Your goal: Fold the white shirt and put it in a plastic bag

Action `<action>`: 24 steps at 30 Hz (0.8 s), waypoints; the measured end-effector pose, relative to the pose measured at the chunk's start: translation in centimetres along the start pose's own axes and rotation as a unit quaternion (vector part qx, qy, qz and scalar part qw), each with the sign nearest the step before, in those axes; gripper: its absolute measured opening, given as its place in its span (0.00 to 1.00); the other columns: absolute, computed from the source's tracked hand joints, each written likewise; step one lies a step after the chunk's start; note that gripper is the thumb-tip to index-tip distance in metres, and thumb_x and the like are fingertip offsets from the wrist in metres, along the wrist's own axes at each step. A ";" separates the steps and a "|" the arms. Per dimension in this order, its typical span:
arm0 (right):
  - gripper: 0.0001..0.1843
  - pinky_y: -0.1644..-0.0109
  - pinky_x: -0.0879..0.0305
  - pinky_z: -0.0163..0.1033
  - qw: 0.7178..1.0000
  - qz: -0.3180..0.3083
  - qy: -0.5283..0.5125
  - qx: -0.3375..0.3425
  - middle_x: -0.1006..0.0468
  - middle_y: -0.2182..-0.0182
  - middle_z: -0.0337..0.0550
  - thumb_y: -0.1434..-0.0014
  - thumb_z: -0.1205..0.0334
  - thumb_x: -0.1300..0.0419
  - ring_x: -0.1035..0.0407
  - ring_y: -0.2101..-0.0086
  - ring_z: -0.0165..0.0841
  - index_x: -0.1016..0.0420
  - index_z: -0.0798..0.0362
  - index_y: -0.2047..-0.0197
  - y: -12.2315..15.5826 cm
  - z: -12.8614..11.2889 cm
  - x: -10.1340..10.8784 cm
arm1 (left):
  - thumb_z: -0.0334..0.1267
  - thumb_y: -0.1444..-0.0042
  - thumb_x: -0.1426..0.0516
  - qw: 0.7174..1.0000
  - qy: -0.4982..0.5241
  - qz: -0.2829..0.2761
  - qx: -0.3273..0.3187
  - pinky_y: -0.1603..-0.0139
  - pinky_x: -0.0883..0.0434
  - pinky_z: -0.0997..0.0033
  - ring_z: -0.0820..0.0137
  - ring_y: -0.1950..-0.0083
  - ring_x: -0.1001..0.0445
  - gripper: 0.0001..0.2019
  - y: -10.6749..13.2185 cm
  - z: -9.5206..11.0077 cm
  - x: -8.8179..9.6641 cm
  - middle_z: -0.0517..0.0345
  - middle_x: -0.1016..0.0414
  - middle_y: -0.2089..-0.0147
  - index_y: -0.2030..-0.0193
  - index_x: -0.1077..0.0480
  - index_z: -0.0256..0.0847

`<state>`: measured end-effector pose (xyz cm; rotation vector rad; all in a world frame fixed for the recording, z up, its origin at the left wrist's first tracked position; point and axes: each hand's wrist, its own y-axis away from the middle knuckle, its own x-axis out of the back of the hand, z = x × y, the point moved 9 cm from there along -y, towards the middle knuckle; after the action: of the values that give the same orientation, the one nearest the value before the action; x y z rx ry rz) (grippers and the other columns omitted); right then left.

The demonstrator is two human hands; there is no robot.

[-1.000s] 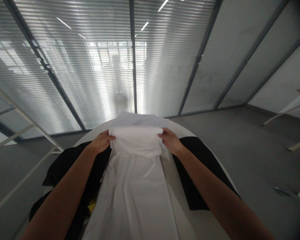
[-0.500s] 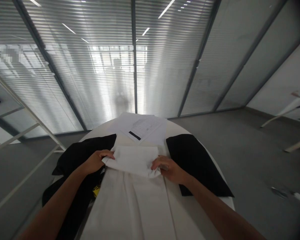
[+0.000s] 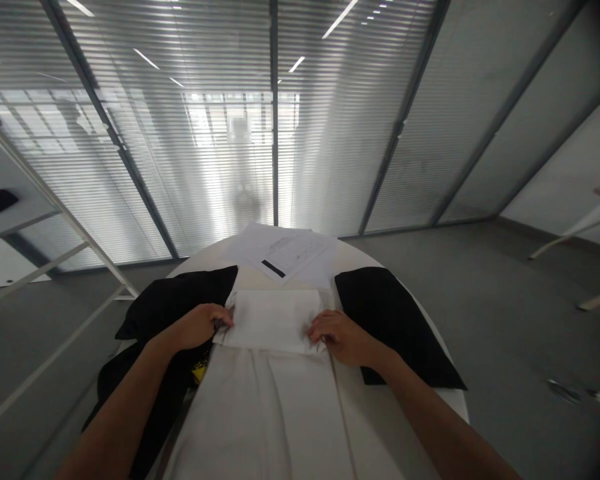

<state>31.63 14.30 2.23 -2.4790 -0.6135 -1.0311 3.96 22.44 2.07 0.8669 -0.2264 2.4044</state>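
Note:
A long white cloth [image 3: 260, 413] lies down the middle of the table toward me, with soft creases along its length. Its far end is turned over into a flat folded panel [image 3: 275, 321]. At the panel's left edge, my left hand [image 3: 203, 327] has its fingers closed on the fabric. My right hand [image 3: 343, 337] pinches the panel's right edge with curled fingers, slightly blurred. The fingertips' exact hold on each side is partly hidden.
Printed papers [image 3: 293, 253] lie at the far end of the white round-edged table [image 3: 455, 403]. Black fabric pieces [image 3: 177, 300] flank the cloth at left, another black piece [image 3: 395, 327] at right. A white metal frame [image 3: 87, 237] stands left; glass partitions with blinds [image 3: 220, 167] rise beyond.
The folded panel has come down flatter and its near edge is straighter. Both hands stay at its sides, the left one slightly lower. The view has shifted a little.

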 end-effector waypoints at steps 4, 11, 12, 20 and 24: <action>0.18 0.50 0.35 0.43 0.999 0.020 -0.018 0.026 0.19 0.64 0.39 0.44 0.73 0.48 0.27 0.61 0.35 0.21 0.45 0.61 -0.7 -1.6 0.5 | 0.30 0.49 0.45 0.988 -0.079 0.127 -0.022 0.43 0.35 0.61 0.58 0.53 0.25 0.13 -0.7 3.6 1.3 0.52 0.20 0.59 0.64 0.19 0.46; 0.23 0.33 0.57 0.54 0.970 0.178 0.163 -0.044 0.32 0.40 0.49 0.35 0.59 0.50 0.46 0.37 0.43 0.34 0.50 0.38 -5.1 -2.2 -0.4 | 0.49 0.40 0.48 0.961 -0.206 0.169 -0.072 0.30 0.62 0.46 0.48 0.29 0.50 0.27 -3.8 6.1 -7.0 0.45 0.41 0.31 0.35 0.36 0.44; 0.25 0.32 0.61 0.55 0.964 0.179 0.187 -0.056 0.37 0.37 0.49 0.34 0.58 0.51 0.50 0.35 0.44 0.37 0.51 0.35 -5.6 -2.0 -1.2 | 0.50 0.39 0.49 0.957 -0.231 0.163 -0.066 0.30 0.62 0.44 0.48 0.29 0.51 0.28 -4.1 5.6 -7.9 0.43 0.43 0.31 0.34 0.38 0.42; 0.30 0.33 0.64 0.61 0.950 0.147 0.226 -0.159 0.46 0.33 0.46 0.35 0.45 0.53 0.54 0.34 0.51 0.42 0.44 0.33 -3.9 3.3 -3.3 | 0.50 0.38 0.52 0.961 -0.211 0.179 0.018 0.31 0.64 0.42 0.50 0.29 0.51 0.27 -3.5 0.5 -6.3 0.44 0.44 0.30 0.34 0.39 0.45; 0.34 0.34 0.57 0.58 0.932 0.204 0.195 -0.226 0.42 0.34 0.55 0.38 0.44 0.48 0.51 0.35 0.53 0.41 0.53 0.33 -2.0 5.5 -1.8 | 0.47 0.42 0.46 0.974 -0.040 0.214 0.069 0.32 0.67 0.44 0.48 0.27 0.59 0.26 -3.1 -2.1 -4.6 0.39 0.48 0.29 0.38 0.36 0.39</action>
<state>32.58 18.24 -2.32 -2.4869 0.2886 -1.5537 7.49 23.56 -2.55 1.0705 -0.3053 2.8123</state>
